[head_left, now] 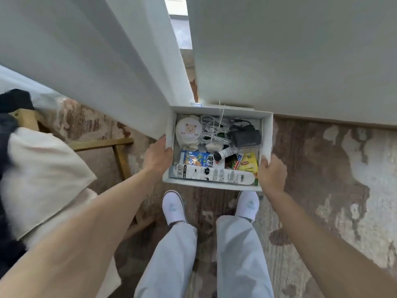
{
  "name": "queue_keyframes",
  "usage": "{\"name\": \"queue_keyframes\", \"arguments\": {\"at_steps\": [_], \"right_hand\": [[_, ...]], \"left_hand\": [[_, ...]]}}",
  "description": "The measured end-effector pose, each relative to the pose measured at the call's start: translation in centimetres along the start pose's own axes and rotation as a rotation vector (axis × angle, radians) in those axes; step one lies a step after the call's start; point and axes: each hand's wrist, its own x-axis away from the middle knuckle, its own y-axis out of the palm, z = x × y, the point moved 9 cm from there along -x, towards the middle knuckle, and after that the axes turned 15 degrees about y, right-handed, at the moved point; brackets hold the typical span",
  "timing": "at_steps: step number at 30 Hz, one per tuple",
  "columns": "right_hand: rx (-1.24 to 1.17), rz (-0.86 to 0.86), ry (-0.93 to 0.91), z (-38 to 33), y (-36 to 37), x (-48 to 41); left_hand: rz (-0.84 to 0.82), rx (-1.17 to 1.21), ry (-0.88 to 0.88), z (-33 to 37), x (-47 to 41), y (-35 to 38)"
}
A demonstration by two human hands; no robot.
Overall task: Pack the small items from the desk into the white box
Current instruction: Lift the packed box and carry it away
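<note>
matt white cardboard box

Two hands grip one white box: the left hand on one side wall, the right hand on the other. Between them, the box holds:

- one round cream pouch with an animal face, nearer the left hand
- one bundle of white cable
- one black power adapter, nearer the right hand
- one blue snack packet
- one black-and-white tube
- one yellow Lipton tea packet
- one long white flat package

Below the hands are two white slippers.
</note>
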Motion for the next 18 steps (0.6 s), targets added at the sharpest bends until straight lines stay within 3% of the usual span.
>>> {"name": "queue_keyframes", "arguments": {"at_steps": [7,18], "right_hand": [[-0.009,0.045,0.175,-0.2,5.8,-8.6],[0.015,0.090,0.049,-2.7,8.7,-13.3]], "left_hand": [[0.000,-0.081,0.054,-0.1,-9.0,3.9],[0.087,-0.075,-0.012,-0.8,-13.0,5.6]]}}
